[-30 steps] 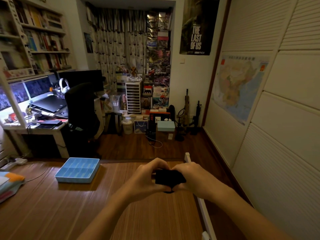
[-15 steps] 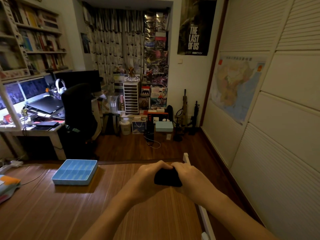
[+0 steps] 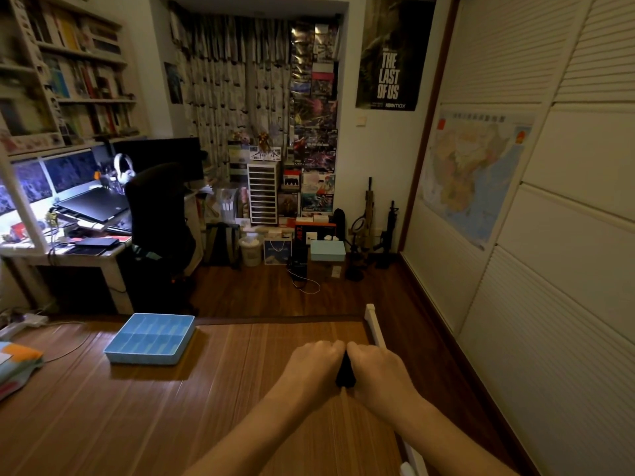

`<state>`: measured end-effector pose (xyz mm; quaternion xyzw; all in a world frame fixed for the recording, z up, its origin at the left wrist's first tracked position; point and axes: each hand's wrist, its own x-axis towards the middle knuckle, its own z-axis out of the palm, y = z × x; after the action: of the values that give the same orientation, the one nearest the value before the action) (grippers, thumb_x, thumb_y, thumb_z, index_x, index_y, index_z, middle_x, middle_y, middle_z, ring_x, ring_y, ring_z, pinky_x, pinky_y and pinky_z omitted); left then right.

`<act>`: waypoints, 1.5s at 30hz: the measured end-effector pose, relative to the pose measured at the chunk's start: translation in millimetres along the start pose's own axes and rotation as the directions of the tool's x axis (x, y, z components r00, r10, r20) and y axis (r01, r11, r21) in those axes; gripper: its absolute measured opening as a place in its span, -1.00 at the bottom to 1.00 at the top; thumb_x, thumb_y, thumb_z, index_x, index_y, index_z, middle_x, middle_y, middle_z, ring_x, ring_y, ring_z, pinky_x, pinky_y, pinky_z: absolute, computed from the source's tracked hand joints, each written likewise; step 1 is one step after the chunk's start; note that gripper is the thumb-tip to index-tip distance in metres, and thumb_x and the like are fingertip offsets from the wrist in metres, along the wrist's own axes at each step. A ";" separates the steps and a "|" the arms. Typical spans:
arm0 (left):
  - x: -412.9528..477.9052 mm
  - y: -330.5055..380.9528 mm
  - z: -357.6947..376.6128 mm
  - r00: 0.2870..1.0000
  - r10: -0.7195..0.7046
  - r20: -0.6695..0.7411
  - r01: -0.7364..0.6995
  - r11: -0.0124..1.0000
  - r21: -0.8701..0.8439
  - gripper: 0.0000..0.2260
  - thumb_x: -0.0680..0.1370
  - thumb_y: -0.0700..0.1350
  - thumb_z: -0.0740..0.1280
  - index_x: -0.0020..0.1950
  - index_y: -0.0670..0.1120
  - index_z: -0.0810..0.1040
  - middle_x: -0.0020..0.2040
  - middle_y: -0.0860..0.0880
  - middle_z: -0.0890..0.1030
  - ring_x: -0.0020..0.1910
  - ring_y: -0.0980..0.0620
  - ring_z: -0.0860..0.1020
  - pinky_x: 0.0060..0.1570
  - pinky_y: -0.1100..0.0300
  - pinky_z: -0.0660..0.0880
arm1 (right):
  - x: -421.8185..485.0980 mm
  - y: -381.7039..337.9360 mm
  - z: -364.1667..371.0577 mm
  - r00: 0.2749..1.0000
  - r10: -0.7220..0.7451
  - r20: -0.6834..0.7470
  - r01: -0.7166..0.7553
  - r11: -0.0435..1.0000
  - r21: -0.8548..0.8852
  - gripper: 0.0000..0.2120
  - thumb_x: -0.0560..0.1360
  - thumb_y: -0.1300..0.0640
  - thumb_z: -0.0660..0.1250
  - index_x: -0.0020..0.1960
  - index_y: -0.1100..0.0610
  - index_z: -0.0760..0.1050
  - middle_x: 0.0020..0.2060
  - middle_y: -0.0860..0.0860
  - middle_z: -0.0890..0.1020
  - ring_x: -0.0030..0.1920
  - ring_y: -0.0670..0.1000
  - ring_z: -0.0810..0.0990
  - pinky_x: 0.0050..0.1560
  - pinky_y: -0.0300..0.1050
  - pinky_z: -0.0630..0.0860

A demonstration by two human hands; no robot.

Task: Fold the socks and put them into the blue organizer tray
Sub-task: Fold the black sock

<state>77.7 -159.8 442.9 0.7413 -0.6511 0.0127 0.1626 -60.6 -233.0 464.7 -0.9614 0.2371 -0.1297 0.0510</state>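
Note:
A black sock is bunched between my two hands above the right part of the wooden surface. My left hand and my right hand press together knuckle to knuckle, both closed on the sock, so only a narrow dark strip of it shows between them. The blue organizer tray with its divided compartments lies on the surface to the left of my hands, well apart from them, and looks to hold nothing.
A stack of folded cloth lies at the left edge. A white rail runs along the surface's right side. Beyond the far edge are a floor, a desk with a black chair, and stacked boxes.
My hands have closed together around the sock, hiding most of it; a second ago a wider black bundle showed between them.

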 end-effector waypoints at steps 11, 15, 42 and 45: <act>-8.9 6.5 14.6 0.985 -0.095 0.143 0.101 0.994 -0.038 -0.68 0.61 -0.07 0.39 0.35 0.00 0.46 0.18 0.01 0.59 0.11 0.05 0.60 0.13 0.22 0.54 | -4.1 1.8 27.7 0.999 -0.002 -0.034 -0.001 0.998 -0.066 -0.76 0.44 0.07 0.54 0.04 0.06 0.55 -0.11 -0.05 0.68 -0.12 -0.10 0.66 -0.10 -0.26 0.54; -3.9 8.5 10.2 0.920 -0.143 0.365 0.147 0.989 0.018 -0.72 0.60 -0.07 0.40 0.31 -0.04 0.53 0.11 -0.03 0.62 0.03 0.01 0.63 0.13 0.11 0.61 | -13.2 -0.3 42.9 0.999 -0.025 -0.047 0.022 0.998 -0.055 -0.68 0.25 0.07 0.66 -0.16 0.03 0.55 -0.34 -0.09 0.62 -0.35 -0.12 0.60 -0.32 -0.28 0.47; -59.3 -20.6 92.4 0.954 0.286 0.087 -0.282 0.958 -0.050 -0.85 0.36 -0.17 0.43 -0.27 -0.01 0.48 -0.42 0.09 0.49 -0.47 0.16 0.26 -0.39 0.29 0.15 | -38.7 -6.3 102.1 0.808 0.218 0.548 -0.390 0.894 0.220 -0.90 0.38 0.20 0.43 -0.25 0.11 0.52 -0.34 0.01 0.59 -0.30 0.00 0.58 -0.26 -0.06 0.54; -59.8 -21.7 117.4 0.942 0.204 0.268 -0.202 0.979 -0.034 -0.97 0.52 -0.12 0.34 -0.06 -0.02 0.50 -0.21 0.01 0.61 -0.34 0.08 0.42 -0.31 0.20 0.29 | -59.2 -12.2 123.0 0.853 0.310 0.420 -0.359 0.932 0.041 -0.86 0.50 0.10 0.40 0.04 0.08 0.54 -0.11 0.02 0.67 -0.07 0.06 0.65 0.10 0.04 0.59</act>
<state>67.0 -130.4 313.0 0.6645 -0.7401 -0.0738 0.0723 -72.1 -190.0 335.1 -0.9063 0.3772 0.0700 0.1776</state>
